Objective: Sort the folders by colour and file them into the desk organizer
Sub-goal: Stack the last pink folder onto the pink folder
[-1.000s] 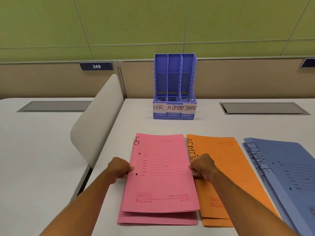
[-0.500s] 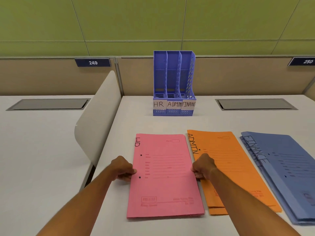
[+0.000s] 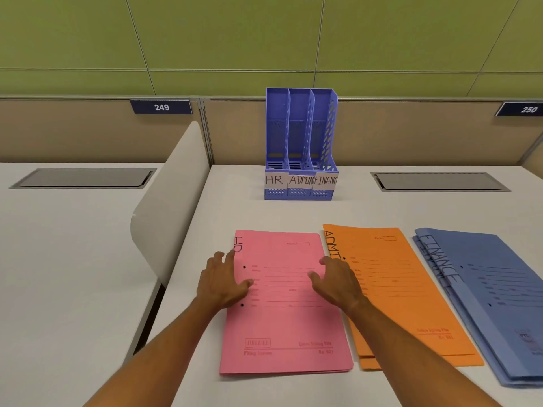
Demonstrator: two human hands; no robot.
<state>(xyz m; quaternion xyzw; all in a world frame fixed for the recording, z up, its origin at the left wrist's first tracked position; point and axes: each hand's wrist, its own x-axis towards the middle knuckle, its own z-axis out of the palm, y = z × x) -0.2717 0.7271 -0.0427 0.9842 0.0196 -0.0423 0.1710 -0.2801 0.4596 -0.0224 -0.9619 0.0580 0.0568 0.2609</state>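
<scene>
A stack of pink folders [image 3: 288, 324] marked HR lies flat on the desk in front of me. My left hand [image 3: 221, 282] rests on its left edge and my right hand [image 3: 338, 282] on its right edge, fingers spread, gripping nothing. To the right lie orange folders [image 3: 411, 304] marked ADMIN, then blue folders [image 3: 493, 301] marked FINANCE. A blue desk organizer [image 3: 301, 142] with three empty slots labelled HR, ADMIN and FINANCE stands upright at the back of the desk.
A white curved divider [image 3: 167, 207] separates my desk from the one on the left. Grey cable hatches [image 3: 439, 181] [image 3: 85, 177] are set into both desks. A beige partition with number plates 249 and 250 runs behind the organizer.
Both hands have let go of the pink stack's edges and opened, moving forward onto the stack with fingers spread. The pink folders now lie squared in one neat pile.
</scene>
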